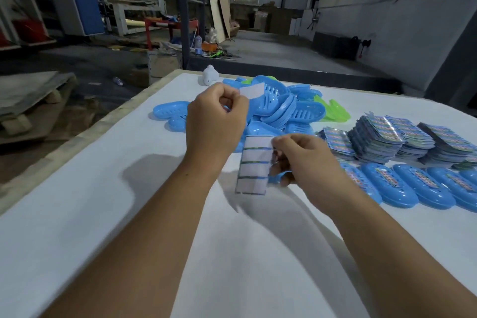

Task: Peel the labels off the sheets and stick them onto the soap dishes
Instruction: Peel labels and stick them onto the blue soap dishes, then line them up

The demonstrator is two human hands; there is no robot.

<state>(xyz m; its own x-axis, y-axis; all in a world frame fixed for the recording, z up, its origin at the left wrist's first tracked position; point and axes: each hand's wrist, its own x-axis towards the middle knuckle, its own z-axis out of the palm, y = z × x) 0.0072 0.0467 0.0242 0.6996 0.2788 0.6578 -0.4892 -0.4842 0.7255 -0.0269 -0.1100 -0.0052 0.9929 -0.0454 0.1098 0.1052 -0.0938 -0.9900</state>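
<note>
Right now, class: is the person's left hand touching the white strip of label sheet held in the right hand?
Apart. The head view shows the left hand raised above the label sheet, with blue dishes visible between them.

We note that the table [77, 227] surface is plain white. The heaped soap dishes [284, 111] are light blue with slotted bases; a few dishes [335, 113] at the heap's right edge are bright green. The label sheet [254, 164], seen from its back, is white, crossed by thin blue-green horizontal lines. The peeled label [251, 90] shows a plain white back. The stacked sheets [387, 137] carry a multicoloured print on blue. The finished dishes [413, 188] are blue with multicoloured labels.
</note>
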